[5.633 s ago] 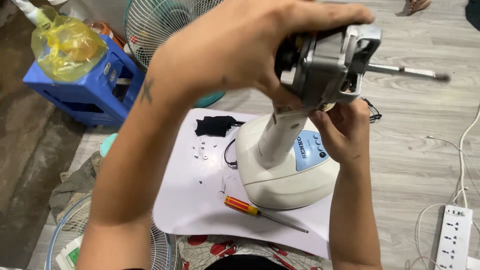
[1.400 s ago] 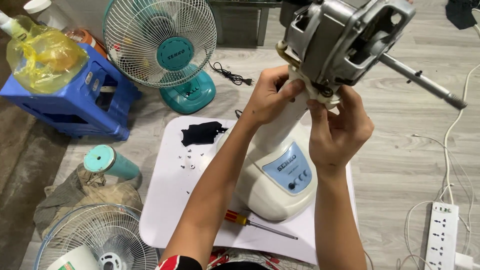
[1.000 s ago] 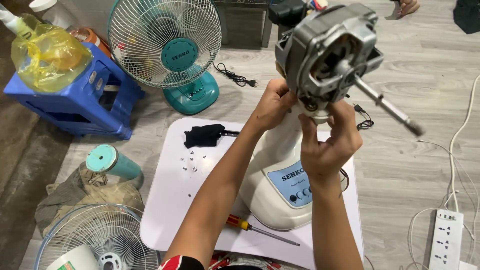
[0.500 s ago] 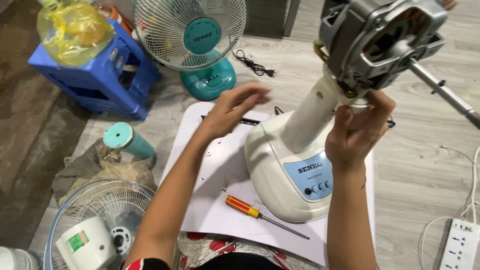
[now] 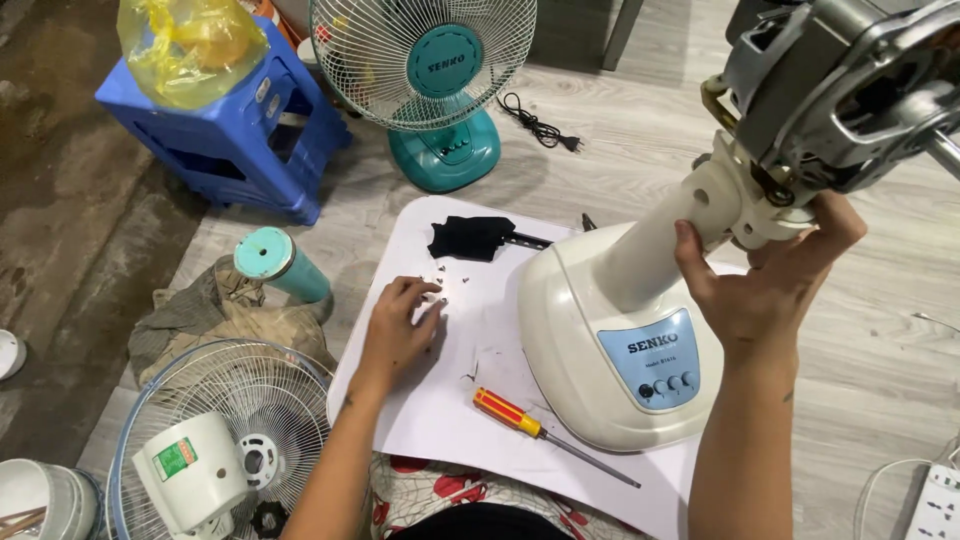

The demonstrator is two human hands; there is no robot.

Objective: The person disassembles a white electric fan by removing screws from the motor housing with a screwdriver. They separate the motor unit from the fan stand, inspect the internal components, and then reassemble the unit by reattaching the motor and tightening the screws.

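A cream fan base with a blue button panel stands on a white board. Its bare grey motor sits atop the neck at the upper right. My right hand grips the neck just under the motor. My left hand rests palm down on the board, fingertips on several small screws. A red-and-yellow screwdriver lies on the board in front of the base. A black part lies at the board's far edge.
A teal table fan stands behind the board beside a blue plastic stool carrying a yellow bag. A teal cylinder lies on rags at left. A wire fan guard and white motor cover sit lower left. A power strip lies lower right.
My left hand has let go of the motor and dropped to the screws on the board. My right hand stays on the fan's neck. The camera has tilted down.
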